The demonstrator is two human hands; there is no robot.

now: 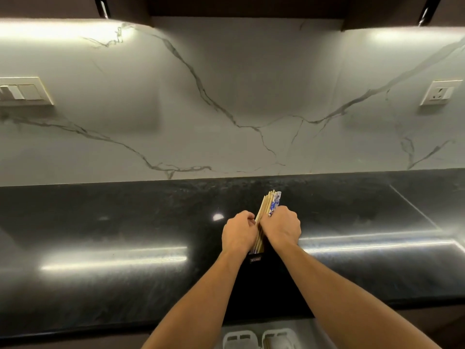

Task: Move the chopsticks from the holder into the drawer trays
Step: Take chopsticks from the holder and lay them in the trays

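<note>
A bundle of wooden chopsticks (264, 207), some in blue-and-white paper sleeves (274, 204), stands in a black holder (256, 270) on the dark countertop. My left hand (237, 234) grips the bundle from its left side. On the right side, my right hand (281, 226) has its fingers curled round the sleeved ones. The holder's body is mostly hidden between my forearms. White drawer trays (261, 337) show at the bottom edge, below the counter's front lip.
The glossy black countertop (113, 235) stretches left and right, backed by a white marble wall. A switch plate (24, 91) is on the wall at left and a socket (440, 93) at right. Dark cabinets hang overhead.
</note>
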